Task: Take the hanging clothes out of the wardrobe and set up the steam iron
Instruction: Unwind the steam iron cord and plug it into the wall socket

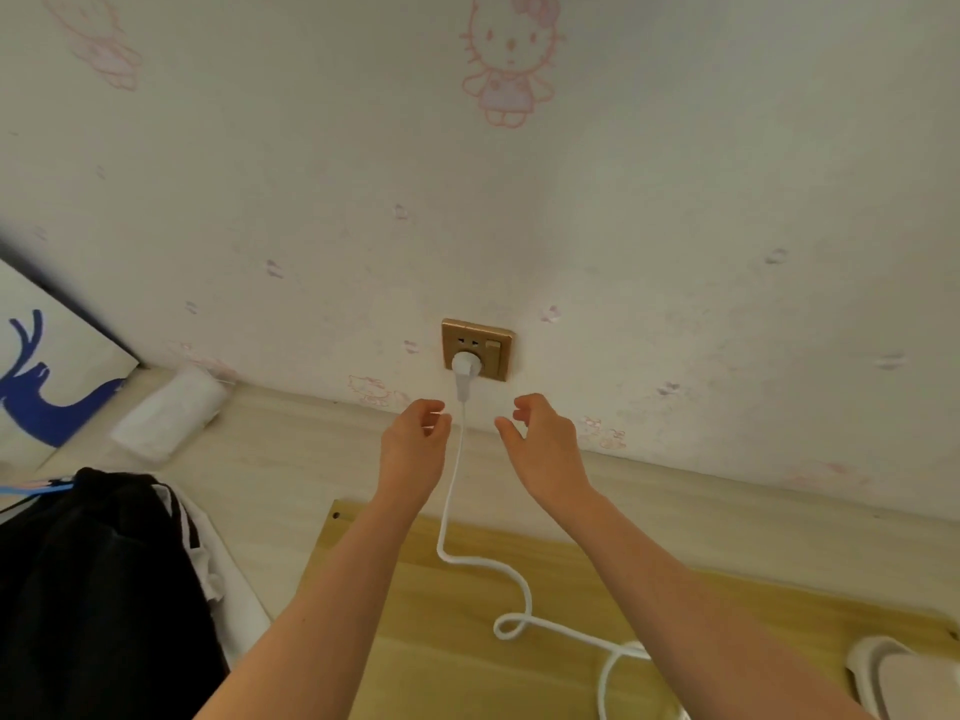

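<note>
A white plug (464, 367) sits in the gold wall socket (500, 350) low on the wall. Its white cord (451, 491) hangs down and loops across a wooden board (467, 641) towards the bottom right. My left hand (415, 444) hovers just left of the cord below the plug, fingers loosely curled, holding nothing. To the right of the cord, my right hand (540, 444) is likewise loosely curled and empty. A white rounded object (904, 678), possibly part of the iron, shows at the bottom right corner. Black clothes with white stripes (98, 589) lie at the lower left.
A white roll-shaped object (171, 413) lies on the floor against the wall at left. A white panel with a blue deer picture (47, 376) leans at the far left. A blue hanger tip (36, 485) pokes out by the clothes.
</note>
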{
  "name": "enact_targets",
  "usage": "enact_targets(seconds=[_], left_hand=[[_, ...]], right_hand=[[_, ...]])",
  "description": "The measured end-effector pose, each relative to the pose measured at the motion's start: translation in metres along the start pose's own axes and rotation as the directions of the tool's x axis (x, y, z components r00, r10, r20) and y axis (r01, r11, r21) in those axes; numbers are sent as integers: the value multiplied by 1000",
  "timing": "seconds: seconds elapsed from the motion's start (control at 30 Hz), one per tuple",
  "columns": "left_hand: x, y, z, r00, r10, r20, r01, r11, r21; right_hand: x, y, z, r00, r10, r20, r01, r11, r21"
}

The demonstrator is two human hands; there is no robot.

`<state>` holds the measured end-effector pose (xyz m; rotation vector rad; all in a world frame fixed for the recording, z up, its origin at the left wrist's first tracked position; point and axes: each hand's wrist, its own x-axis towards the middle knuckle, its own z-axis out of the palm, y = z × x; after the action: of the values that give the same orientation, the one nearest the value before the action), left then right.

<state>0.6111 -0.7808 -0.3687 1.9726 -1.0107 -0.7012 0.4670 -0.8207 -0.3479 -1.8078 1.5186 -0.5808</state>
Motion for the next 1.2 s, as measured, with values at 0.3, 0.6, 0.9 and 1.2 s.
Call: enact_targets(seconds=[0.3, 0.6, 0.9, 1.2], left_hand=[[-114, -24, 30, 999, 34, 41, -40, 988, 148], [-226, -43, 50, 963, 264, 53, -267, 905, 333], [-282, -66, 53, 902, 375, 214, -432, 800, 417], [-346, -110, 26, 825, 409, 389, -561, 673, 482]], right_hand=[[-89, 69, -27, 987, -2, 164, 47, 962, -269], [-172, 127, -38, 961, -47, 273, 182, 850, -494], [-249, 155, -51, 967, -58, 248, 180, 843, -507], [-354, 165, -35, 979, 72, 188, 34, 862, -506]])
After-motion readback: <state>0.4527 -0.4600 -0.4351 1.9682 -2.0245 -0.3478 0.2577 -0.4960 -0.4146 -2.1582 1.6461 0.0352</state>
